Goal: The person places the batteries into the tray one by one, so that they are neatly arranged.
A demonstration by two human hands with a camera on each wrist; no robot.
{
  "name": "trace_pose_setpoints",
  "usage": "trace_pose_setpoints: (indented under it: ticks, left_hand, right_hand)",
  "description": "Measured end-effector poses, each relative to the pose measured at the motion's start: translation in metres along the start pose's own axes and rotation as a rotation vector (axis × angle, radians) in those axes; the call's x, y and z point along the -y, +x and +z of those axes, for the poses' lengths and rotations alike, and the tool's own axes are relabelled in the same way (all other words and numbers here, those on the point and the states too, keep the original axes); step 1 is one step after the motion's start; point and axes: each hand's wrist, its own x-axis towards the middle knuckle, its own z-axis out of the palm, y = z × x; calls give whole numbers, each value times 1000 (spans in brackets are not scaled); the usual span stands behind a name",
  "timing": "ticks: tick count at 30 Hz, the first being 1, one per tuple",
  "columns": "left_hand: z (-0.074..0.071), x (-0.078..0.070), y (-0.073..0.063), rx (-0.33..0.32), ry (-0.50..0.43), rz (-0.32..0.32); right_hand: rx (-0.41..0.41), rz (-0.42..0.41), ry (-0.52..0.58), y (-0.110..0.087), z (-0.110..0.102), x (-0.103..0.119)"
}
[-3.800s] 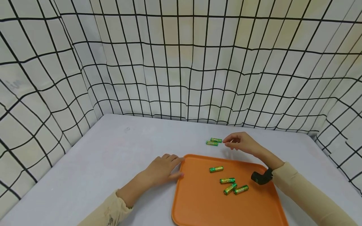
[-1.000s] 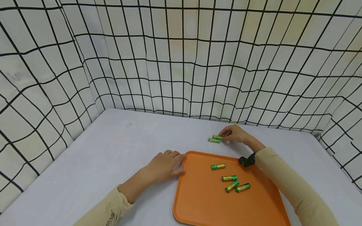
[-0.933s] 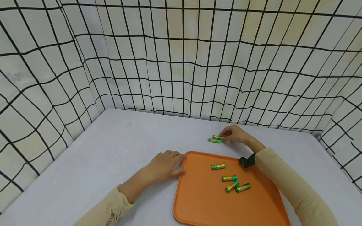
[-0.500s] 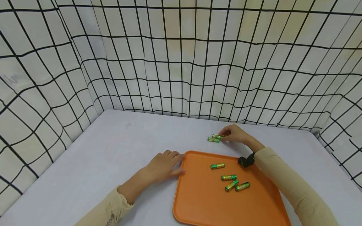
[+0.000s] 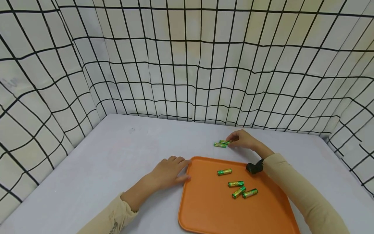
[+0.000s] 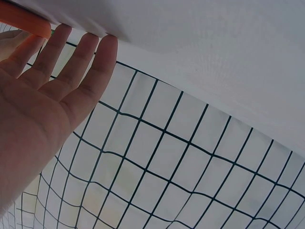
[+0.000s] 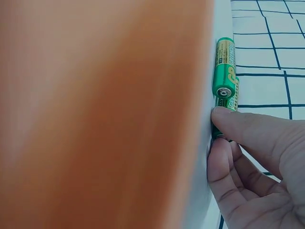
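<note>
My right hand (image 5: 243,139) pinches the end of a green-and-gold battery (image 7: 220,125) between thumb and fingers on the white table. A second battery (image 5: 220,145) lies right beside it, with its label and one end showing in the right wrist view. My left hand (image 5: 166,173) rests at the far left corner of an orange tray (image 5: 210,211); its fingers are extended, touching the rim. Inside the tray lie several similar batteries: one (image 5: 224,172) sits apart towards the back, while another (image 5: 235,184) lies close to two more (image 5: 239,192) further forward.
Black netting (image 5: 187,68) over white sheeting encloses the back and both sides of the white table (image 5: 117,146). A black wrist-worn device (image 5: 255,166) on the right arm hangs over the tray's back right part. The right sleeve (image 5: 304,191) covers the tray's right edge.
Compared with the oldest frame, my right hand has moved left onto the two table batteries and grips one. Over the last second both hands and the batteries stay put; the head view shifts slightly.
</note>
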Motion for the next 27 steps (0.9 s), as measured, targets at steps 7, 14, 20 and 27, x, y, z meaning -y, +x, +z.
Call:
trace_pose_setpoints:
  ticks: [7, 14, 20, 27]
  left_hand:
    - [1, 1, 0, -1, -2, -2]
    - [3, 2, 1, -6, 6, 0]
    - [4, 3, 1, -2, 7, -1]
    - [3, 3, 1, -10, 15, 9]
  right_hand:
    - [-2, 2, -8, 0, 0, 1]
    - [-7, 0, 13, -2, 0, 0]
    - [-18, 8, 19, -4, 1, 0]
    - [-14, 10, 22, -7, 0, 3]
